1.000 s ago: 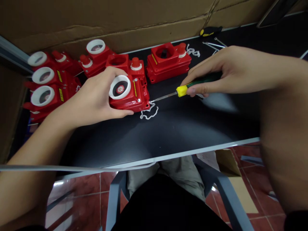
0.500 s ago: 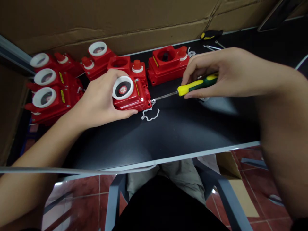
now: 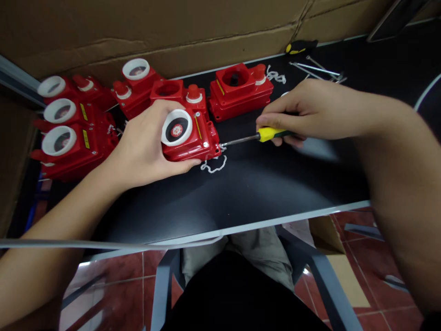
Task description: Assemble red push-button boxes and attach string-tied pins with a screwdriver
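Observation:
My left hand [image 3: 146, 145] is wrapped round a red box [image 3: 193, 146] with a white ring on top and a dark round face inside it. Its thumb presses the near side, and the fingers are partly hidden behind the box. In my right hand [image 3: 292, 115] is a screwdriver [image 3: 267, 134] with a yellow and green handle. The shaft lies nearly level, and its tip meets the right end of the box, beside a corner hole. From that end a white cord [image 3: 215, 169] curls onto the black table [image 3: 241, 197].
Several similar red boxes stand at the left [image 3: 77, 158] and behind. One box [image 3: 241, 99] with an open round socket sits at the back. Beyond my right hand lie metal rods [image 3: 317, 69] and a black-and-yellow handled tool [image 3: 300, 47]. A cardboard wall [image 3: 206, 32] closes the back.
My right hand has turned about the screwdriver handle: the fingers now reach over and under it, and the handle shows less. The red box has shifted slightly right.

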`<action>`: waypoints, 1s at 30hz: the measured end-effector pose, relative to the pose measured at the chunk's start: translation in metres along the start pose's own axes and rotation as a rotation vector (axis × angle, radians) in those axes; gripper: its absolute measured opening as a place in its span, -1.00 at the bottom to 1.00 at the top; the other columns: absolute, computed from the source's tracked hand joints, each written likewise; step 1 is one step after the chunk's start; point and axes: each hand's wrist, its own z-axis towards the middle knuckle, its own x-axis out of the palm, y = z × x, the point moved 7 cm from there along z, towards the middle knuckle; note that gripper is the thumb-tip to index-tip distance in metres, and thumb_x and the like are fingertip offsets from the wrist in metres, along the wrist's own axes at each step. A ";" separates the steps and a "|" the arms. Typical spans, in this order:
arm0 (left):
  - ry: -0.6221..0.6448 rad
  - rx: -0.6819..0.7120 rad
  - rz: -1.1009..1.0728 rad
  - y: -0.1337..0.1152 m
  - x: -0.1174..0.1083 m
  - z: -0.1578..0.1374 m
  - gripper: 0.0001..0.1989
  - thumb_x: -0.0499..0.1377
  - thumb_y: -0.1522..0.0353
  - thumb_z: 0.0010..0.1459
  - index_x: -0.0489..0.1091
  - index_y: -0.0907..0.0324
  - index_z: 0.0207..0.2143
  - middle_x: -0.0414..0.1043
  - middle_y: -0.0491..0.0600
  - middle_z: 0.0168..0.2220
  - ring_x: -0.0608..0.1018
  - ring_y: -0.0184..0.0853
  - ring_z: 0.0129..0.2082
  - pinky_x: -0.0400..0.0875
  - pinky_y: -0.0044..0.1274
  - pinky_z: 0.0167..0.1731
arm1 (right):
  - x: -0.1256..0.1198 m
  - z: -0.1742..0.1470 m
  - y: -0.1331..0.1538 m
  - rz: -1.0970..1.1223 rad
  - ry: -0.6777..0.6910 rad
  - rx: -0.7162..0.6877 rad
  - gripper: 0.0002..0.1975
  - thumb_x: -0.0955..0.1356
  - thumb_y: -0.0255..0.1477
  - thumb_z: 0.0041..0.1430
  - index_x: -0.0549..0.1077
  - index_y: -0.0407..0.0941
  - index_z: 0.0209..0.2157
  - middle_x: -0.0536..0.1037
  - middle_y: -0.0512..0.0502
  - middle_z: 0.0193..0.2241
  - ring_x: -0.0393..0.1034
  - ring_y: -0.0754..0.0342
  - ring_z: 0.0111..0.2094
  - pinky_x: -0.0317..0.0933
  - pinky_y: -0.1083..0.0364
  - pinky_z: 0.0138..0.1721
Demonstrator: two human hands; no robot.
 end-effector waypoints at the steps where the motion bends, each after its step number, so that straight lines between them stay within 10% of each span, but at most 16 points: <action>1: 0.004 0.000 -0.001 -0.001 0.000 0.000 -0.27 0.46 -0.14 0.19 0.38 -0.10 0.28 0.60 -0.06 0.22 0.71 0.06 0.20 0.65 -0.11 0.25 | 0.002 0.001 -0.001 0.002 0.025 0.016 -0.38 0.37 0.20 0.46 0.60 -0.04 -0.39 0.52 0.04 -0.56 0.28 0.19 -0.63 0.27 0.03 -0.48; 7: 0.018 0.035 0.013 -0.006 0.001 0.002 -0.31 0.43 -0.11 0.23 0.38 -0.06 0.27 0.61 0.00 0.22 0.71 0.05 0.17 0.69 -0.11 0.21 | -0.002 -0.006 -0.001 0.023 -0.011 -0.082 -0.59 0.65 -0.02 0.12 0.60 0.08 -0.14 0.70 0.03 -0.15 0.58 0.01 -0.21 0.51 0.01 -0.20; 19: -0.069 -0.033 0.002 0.010 0.000 -0.001 -0.22 0.50 -0.10 0.14 0.34 -0.12 0.30 0.64 -0.03 0.17 0.73 0.09 0.10 0.68 -0.12 0.12 | -0.039 -0.021 0.023 0.175 -0.364 -0.168 -0.63 0.70 -0.33 -0.03 0.60 0.12 -0.22 0.75 0.04 -0.13 0.70 -0.05 0.02 0.60 -0.04 0.26; 24: -0.088 -0.057 0.030 0.009 0.000 -0.001 -0.19 0.49 -0.13 0.15 0.31 -0.09 0.31 0.63 0.02 0.20 0.72 0.09 0.12 0.67 -0.11 0.14 | -0.043 -0.021 0.021 0.205 -0.440 -0.147 -0.59 0.74 -0.24 -0.03 0.64 0.03 -0.19 0.78 -0.01 -0.20 0.71 -0.04 -0.14 0.60 -0.03 -0.05; 30: -0.095 -0.030 0.024 0.006 0.000 0.000 -0.24 0.49 -0.13 0.16 0.33 -0.12 0.27 0.65 -0.02 0.16 0.74 0.07 0.09 0.69 -0.14 0.11 | -0.038 -0.008 0.003 0.071 -0.435 0.002 -0.66 0.51 -0.08 0.46 0.65 -0.07 -0.22 0.51 0.07 -0.51 0.34 0.23 -0.54 0.20 0.14 -0.49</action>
